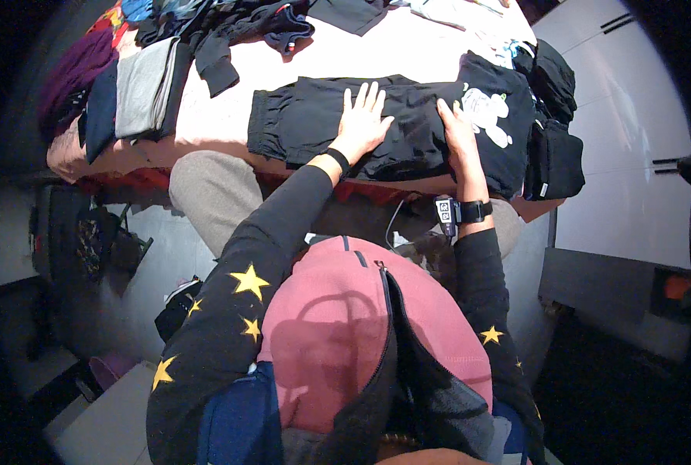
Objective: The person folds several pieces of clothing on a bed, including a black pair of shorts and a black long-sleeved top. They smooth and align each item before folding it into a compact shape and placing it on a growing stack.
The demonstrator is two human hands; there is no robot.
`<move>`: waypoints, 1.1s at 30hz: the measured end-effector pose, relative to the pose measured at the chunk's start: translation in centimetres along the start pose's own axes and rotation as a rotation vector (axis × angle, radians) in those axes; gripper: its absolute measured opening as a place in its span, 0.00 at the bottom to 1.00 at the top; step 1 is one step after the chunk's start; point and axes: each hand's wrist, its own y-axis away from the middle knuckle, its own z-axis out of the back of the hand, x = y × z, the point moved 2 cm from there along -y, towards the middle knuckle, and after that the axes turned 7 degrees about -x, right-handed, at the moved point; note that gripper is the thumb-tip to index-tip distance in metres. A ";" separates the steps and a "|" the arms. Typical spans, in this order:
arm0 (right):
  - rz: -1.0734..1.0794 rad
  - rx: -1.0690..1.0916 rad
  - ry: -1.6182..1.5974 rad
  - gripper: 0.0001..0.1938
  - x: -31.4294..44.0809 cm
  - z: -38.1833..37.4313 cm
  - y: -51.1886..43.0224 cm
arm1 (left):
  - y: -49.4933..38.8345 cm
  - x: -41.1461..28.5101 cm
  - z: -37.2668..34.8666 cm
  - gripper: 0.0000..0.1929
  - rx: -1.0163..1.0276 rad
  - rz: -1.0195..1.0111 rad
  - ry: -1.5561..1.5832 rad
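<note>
A pair of black trousers (316, 119) in smooth, thin fabric lies folded lengthwise across a bed (252, 61). Its gathered elastic end points left. My left hand (362, 122) rests flat on the middle of the fabric, fingers apart. At the right end of the trousers is my right hand (462, 129), turned on its side and touching the cloth. Some of its fingers are hidden, so whether it pinches the fabric cannot be told. Just beyond that hand lies a black garment (511, 157) with a white cartoon print, next to the trousers.
Folded grey cloth (142, 87) sits at the bed's left, beside a purple garment (78, 72). Dark clothes (252, 32) are heaped at the back. Folded black items (556, 160) lie at the right edge, near a white cabinet (619, 128). My knees touch the bedside.
</note>
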 end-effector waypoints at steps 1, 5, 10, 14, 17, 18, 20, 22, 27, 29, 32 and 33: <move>0.092 0.190 -0.065 0.33 1.3 -1.4 -0.2 | 0.7 0.2 0.4 0.33 0.043 -0.010 -0.008; 0.278 0.208 0.224 0.31 3.8 -8.3 1.2 | 5.2 1.0 2.4 0.32 0.296 -0.175 -0.381; 0.344 0.613 0.225 0.30 5.1 -19.2 4.0 | 11.9 2.5 6.9 0.21 0.199 -0.136 0.209; 0.208 0.857 0.200 0.27 2.4 -24.7 7.5 | 15.7 4.0 9.5 0.14 0.469 0.180 0.449; 0.334 0.857 0.195 0.21 0.7 -25.4 8.6 | 15.6 4.7 11.1 0.12 0.194 0.209 0.546; 0.410 0.846 0.121 0.19 0.3 -24.9 8.7 | 15.3 4.7 11.6 0.11 0.088 0.180 0.580; 0.523 0.778 0.069 0.16 -0.6 -23.0 8.5 | 15.1 5.1 12.4 0.12 0.075 0.256 0.789; 0.735 0.668 0.141 0.14 -1.5 -20.4 8.5 | 14.5 5.7 13.2 0.16 -0.050 0.352 0.972; 1.084 0.662 0.450 0.13 -5.1 -15.5 12.1 | 7.9 9.7 10.6 0.17 -0.294 0.031 0.555; 1.161 0.677 0.461 0.14 -6.3 -14.2 14.2 | 5.3 10.6 7.3 0.31 -0.113 -0.040 0.240; 0.968 0.980 0.585 0.13 -8.2 -12.3 15.7 | 3.0 11.9 3.3 0.37 0.057 -0.072 0.009; 0.838 1.102 0.671 0.13 -8.9 -11.5 15.7 | 2.3 12.1 2.3 0.37 0.081 -0.038 0.015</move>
